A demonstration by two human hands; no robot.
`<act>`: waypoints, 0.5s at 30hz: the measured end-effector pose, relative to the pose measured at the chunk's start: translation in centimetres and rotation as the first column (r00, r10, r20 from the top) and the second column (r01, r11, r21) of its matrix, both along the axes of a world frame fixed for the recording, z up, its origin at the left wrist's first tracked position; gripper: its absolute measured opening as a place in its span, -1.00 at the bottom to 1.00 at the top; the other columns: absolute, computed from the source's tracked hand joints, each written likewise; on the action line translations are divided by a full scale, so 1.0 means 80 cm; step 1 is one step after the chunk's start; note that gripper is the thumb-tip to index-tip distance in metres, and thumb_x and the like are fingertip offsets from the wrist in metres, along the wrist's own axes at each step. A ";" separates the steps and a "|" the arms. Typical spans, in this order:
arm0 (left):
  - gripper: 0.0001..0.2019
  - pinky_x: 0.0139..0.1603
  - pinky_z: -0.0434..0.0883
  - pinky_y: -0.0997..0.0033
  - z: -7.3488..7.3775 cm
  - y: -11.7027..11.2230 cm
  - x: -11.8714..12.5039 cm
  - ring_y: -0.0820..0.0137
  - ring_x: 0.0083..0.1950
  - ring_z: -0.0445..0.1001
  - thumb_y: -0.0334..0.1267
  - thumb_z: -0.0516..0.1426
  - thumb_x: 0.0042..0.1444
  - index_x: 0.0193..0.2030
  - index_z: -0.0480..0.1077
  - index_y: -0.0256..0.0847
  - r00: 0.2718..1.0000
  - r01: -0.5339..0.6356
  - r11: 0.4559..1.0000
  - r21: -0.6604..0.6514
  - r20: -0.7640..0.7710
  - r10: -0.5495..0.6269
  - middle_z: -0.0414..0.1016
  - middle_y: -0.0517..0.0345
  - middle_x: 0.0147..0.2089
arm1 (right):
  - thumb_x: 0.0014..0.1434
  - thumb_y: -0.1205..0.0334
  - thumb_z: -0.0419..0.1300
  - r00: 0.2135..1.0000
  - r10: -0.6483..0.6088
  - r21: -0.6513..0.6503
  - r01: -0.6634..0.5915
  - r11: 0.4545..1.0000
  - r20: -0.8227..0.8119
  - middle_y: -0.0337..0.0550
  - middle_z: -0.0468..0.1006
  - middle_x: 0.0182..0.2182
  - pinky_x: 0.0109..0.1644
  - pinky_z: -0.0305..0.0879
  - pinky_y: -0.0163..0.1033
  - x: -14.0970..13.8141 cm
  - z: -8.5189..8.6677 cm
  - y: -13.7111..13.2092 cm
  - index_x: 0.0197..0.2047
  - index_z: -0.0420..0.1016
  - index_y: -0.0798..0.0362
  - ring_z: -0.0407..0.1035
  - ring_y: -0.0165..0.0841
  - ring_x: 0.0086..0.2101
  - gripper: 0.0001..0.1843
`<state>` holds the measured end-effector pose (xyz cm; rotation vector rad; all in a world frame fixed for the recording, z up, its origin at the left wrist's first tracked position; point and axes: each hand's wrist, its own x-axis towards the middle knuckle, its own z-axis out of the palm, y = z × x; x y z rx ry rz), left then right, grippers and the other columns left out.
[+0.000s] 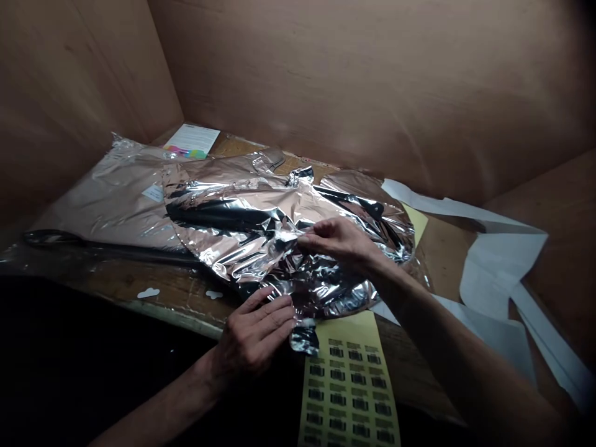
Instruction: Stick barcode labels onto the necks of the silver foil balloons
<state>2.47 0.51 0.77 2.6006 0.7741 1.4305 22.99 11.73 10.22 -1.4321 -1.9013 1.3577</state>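
Metallic film [218, 214], shiny and creased, lies across the middle of a wooden worktop [162, 278], with the two hands at its near, central part. The right hand [338, 239] comes in from the right, above the film, its thumb and index finger pinching a small raised fold near the middle; the other fingers curl in behind them. The left hand [258, 332] sits lower, at the film's near edge, fingers extended and close together, their tips against the film; whether they grip it or only press on it cannot be told. A crumpled dark foil tab [305, 339] projects just beyond these fingertips, over the upper left corner of a yellow label sheet [347, 388] printed with rows of barcodes, which hangs down past the front of the worktop.

Left of the film, and partly overlapped by it, lies a clear plastic bag [105, 195], with a dark rod [139, 252] along its near side and a small white label [153, 193] beside the film's left edge. Behind the bag lies a printed card [195, 138] with a coloured border. Two white cut-outs [148, 293] lie near the front edge. At right, curled white paper strips [493, 267] lie beyond the right forearm. Wooden panels [354, 81] enclose the worktop.
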 end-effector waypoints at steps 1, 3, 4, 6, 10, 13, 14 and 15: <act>-0.75 0.37 0.22 0.19 -0.002 0.000 -0.001 0.34 0.15 0.49 -0.43 -0.02 0.27 -0.11 0.48 -0.29 1.000 -0.001 1.000 -0.006 -0.004 0.001 0.62 0.05 -0.07 | 0.02 -0.18 0.32 1.000 0.012 -0.005 -0.012 1.000 0.002 -0.20 0.44 -0.59 -0.57 0.05 -0.40 -0.004 0.001 0.009 -0.46 0.53 0.16 0.20 -0.51 -0.60 -0.51; -0.76 0.37 0.24 0.21 -0.004 0.000 -0.002 0.35 0.12 0.51 -0.42 0.00 0.27 -0.10 0.49 -0.29 1.000 -0.006 1.000 0.010 -0.021 0.006 0.63 0.07 -0.08 | 0.04 -0.21 0.29 1.000 -0.008 0.018 0.009 1.000 -0.029 -0.19 0.43 -0.60 -0.58 0.04 -0.40 -0.008 0.002 0.024 -0.47 0.50 0.15 0.20 -0.51 -0.61 -0.49; -0.78 0.36 0.26 0.22 -0.005 -0.001 -0.002 0.35 0.10 0.52 -0.42 0.02 0.25 -0.11 0.49 -0.29 0.999 -0.001 1.000 0.024 -0.038 0.002 0.63 0.07 -0.09 | 0.05 -0.23 0.28 0.998 -0.040 0.048 0.042 0.998 -0.042 -0.20 0.42 -0.61 -0.58 0.03 -0.40 -0.008 0.003 0.032 -0.48 0.48 0.15 0.19 -0.52 -0.62 -0.47; -0.79 0.29 0.36 0.24 -0.005 -0.002 -0.003 0.32 0.06 0.55 -0.43 0.05 0.20 -0.13 0.49 -0.32 0.996 0.029 0.999 0.032 -0.085 -0.026 0.63 0.04 -0.10 | 0.06 -0.26 0.25 0.993 -0.113 0.148 0.116 0.982 -0.025 -0.23 0.37 -0.65 -0.56 0.01 -0.39 -0.003 0.005 0.052 -0.51 0.44 0.15 0.17 -0.52 -0.62 -0.43; -0.68 0.15 0.49 0.20 0.003 -0.003 -0.006 0.22 0.04 0.55 -0.44 -0.01 0.03 -0.12 0.48 -0.38 0.986 0.104 0.992 -0.074 -0.125 -0.113 0.61 -0.07 -0.09 | 0.17 -0.18 0.18 0.892 -0.389 0.471 0.247 0.847 0.230 -0.21 0.34 -0.64 -0.44 0.11 -0.33 0.007 0.003 0.114 -0.54 0.43 0.15 0.27 -0.43 -0.53 -0.46; -0.56 0.16 0.50 0.18 0.010 -0.002 -0.012 0.20 0.08 0.53 -0.44 -0.02 -0.09 -0.05 0.47 -0.41 0.977 0.152 0.977 -0.150 -0.127 -0.171 0.59 -0.10 -0.04 | 0.22 -0.01 0.19 0.672 -0.603 0.622 0.263 0.737 0.430 -0.05 0.48 -0.46 -0.24 0.25 -0.20 0.003 -0.002 0.154 -0.39 0.52 0.16 0.40 -0.24 -0.32 -0.63; -0.53 0.17 0.49 0.18 0.010 -0.001 -0.015 0.20 0.10 0.52 -0.45 -0.02 -0.11 -0.02 0.46 -0.41 0.973 0.166 0.971 -0.170 -0.130 -0.189 0.58 -0.11 -0.01 | 0.23 0.06 0.20 0.623 -0.620 0.641 0.236 0.730 0.476 0.01 0.51 -0.36 -0.17 0.27 -0.15 0.001 -0.002 0.157 -0.31 0.53 0.17 0.40 -0.19 -0.23 -0.69; -0.50 0.18 0.48 0.17 0.010 -0.001 -0.019 0.20 0.13 0.50 -0.45 -0.02 -0.11 0.02 0.44 -0.41 0.969 0.181 0.964 -0.195 -0.135 -0.209 0.57 -0.12 0.02 | 0.24 0.12 0.20 0.603 -0.623 0.662 0.199 0.723 0.499 0.07 0.52 -0.26 -0.10 0.27 -0.11 0.001 -0.001 0.152 -0.24 0.53 0.18 0.40 -0.15 -0.16 -0.74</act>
